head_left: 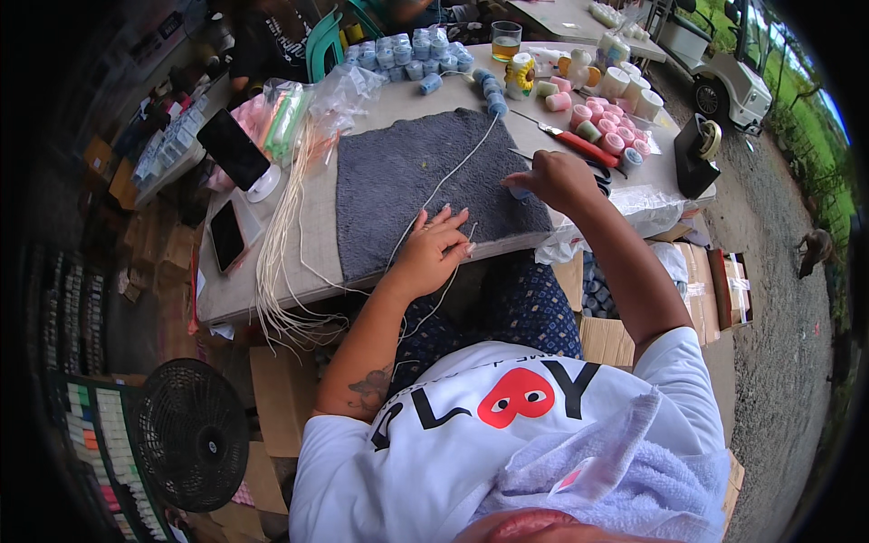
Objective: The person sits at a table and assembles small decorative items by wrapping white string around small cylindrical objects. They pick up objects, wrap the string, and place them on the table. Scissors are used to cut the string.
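Observation:
My left hand (433,250) lies on a dark grey towel (380,172), fingers stretched out over a thin white cord (453,174). The cord runs up to several blue cylinder-shaped pieces (494,101) that look strung on it near the towel's far edge. Another length of cord passes by the left thumb and hangs toward my lap. At the towel's right side my right hand (563,181) is closed around a small blue piece (519,192), mostly covered by the fingers. Beside that hand lie dark-handled scissors (601,177) and a red-handled tool (588,147).
Pink, white and green cylinders (612,127) stand at the back right, near a black tape dispenser (695,156). Bagged blue pieces (407,54) and a glass (506,42) are at the back. Loose cords (288,244) and phones (227,233) lie left. A black fan (192,436) stands below.

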